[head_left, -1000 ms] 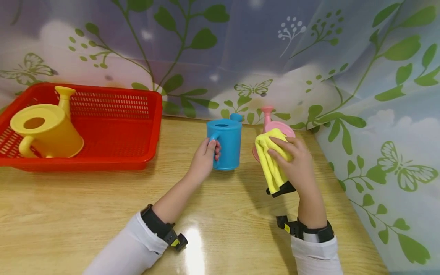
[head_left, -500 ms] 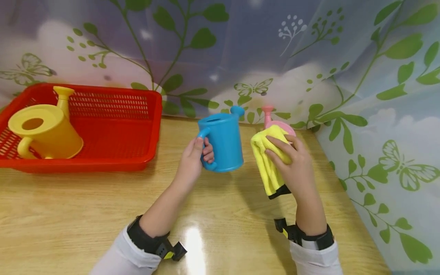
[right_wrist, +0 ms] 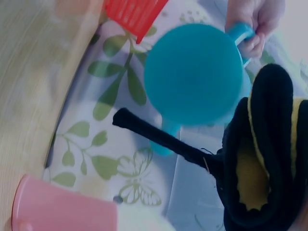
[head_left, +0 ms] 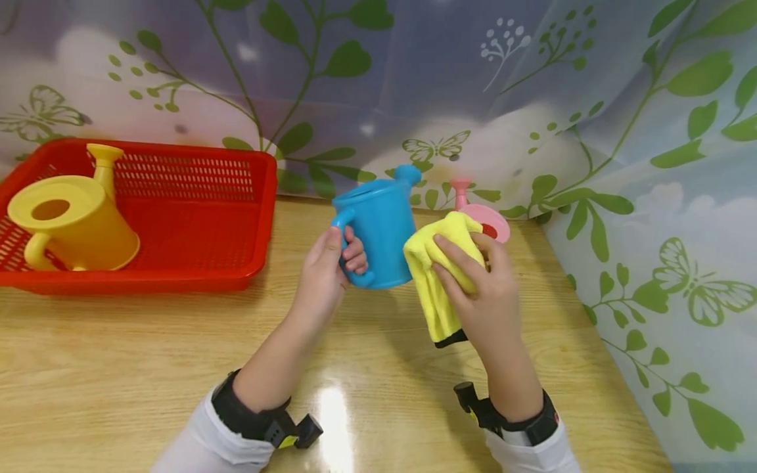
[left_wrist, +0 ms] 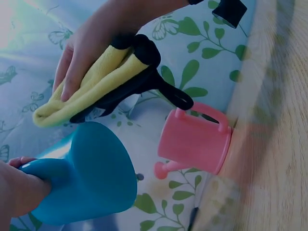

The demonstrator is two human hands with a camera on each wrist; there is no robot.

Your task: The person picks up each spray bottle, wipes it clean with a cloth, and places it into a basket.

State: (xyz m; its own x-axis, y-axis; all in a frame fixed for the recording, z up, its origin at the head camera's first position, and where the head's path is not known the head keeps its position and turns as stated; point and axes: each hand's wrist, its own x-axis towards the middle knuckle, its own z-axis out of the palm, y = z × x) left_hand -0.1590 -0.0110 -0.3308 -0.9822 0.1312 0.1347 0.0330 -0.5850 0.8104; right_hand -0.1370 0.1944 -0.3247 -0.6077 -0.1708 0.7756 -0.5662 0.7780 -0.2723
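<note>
My left hand grips the handle of a blue watering can, raised and leaning slightly to one side. Its round base faces the right wrist camera. In my right hand is a folded yellow cloth with black edging, pinched between fingers and thumb. The cloth's near edge overlaps the can's right side in the head view. A black loop hangs off the cloth. Partly hidden behind the cloth, a pink watering can stands on the table; the left wrist view shows its body and handle.
At the left, a red plastic basket with slotted walls stands on the wooden table. A yellow watering can sits in it. A leaf-patterned cloth backdrop rises along the back and right side.
The left hand has lifted the blue watering can and tilted it. The right hand has carried the yellow cloth leftward, up to the can's side, uncovering more of the pink watering can.
</note>
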